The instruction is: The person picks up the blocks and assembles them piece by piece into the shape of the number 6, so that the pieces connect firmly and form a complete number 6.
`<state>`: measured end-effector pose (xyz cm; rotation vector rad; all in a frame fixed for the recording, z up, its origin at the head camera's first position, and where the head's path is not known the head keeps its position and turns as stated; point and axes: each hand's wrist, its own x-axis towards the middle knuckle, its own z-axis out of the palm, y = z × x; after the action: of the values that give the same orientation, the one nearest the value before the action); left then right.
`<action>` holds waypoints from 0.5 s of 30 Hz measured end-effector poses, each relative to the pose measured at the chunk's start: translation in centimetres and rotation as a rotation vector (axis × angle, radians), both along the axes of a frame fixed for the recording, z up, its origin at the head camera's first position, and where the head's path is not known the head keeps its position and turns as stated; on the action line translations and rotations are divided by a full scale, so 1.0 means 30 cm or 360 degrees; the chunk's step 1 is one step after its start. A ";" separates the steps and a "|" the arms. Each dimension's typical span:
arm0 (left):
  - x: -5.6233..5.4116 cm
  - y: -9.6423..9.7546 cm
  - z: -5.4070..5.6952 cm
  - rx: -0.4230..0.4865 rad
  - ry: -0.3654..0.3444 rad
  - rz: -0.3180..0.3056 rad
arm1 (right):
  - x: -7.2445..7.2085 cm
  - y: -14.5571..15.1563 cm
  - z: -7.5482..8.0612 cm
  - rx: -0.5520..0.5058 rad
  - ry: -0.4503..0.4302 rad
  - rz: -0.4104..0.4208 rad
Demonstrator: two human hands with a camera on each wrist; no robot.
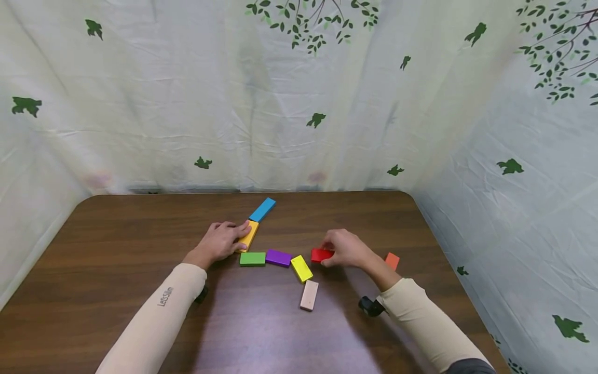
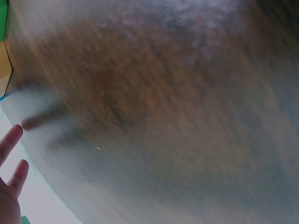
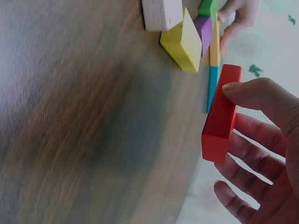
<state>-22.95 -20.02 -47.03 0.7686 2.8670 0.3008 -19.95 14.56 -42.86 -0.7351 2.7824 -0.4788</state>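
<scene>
On the brown table, my left hand [image 1: 221, 240] holds an orange-yellow block [image 1: 250, 237] between thumb and forefinger. Touching or nearly touching its far end is a blue block [image 1: 262, 210]. A green block [image 1: 252, 259] lies just below its near end, followed rightward by a purple block [image 1: 279, 258], a tilted yellow block [image 1: 301, 269] and a pale wooden block [image 1: 309, 296]. My right hand [image 1: 347, 248] pinches a red block [image 3: 222, 116] right of the yellow one. The right wrist view has the thumb on its face, fingers behind. Only some left fingers [image 2: 10, 144] show in the left wrist view.
An orange-red block [image 1: 393, 260] lies on the table beyond my right forearm, partly hidden by it. White curtains [image 1: 355, 145] with leaf and bird prints surround the table's far and side edges. A dark wrist camera [image 1: 371, 306] sits at the right cuff.
</scene>
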 end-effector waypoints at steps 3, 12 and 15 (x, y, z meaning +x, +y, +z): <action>-0.001 -0.001 0.000 0.0006 -0.0003 -0.0002 | 0.009 -0.018 0.002 0.0006 -0.0006 0.0019; -0.006 -0.003 -0.006 0.0014 -0.0003 -0.0001 | 0.031 -0.062 0.009 0.0013 0.0065 0.0151; -0.004 -0.004 -0.007 0.0015 -0.0006 0.0002 | 0.038 -0.077 0.008 0.0019 0.0056 0.0166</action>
<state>-23.07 -20.16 -47.25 0.7671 2.8647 0.3155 -18.81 12.24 -42.61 -0.8888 2.7597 -0.4333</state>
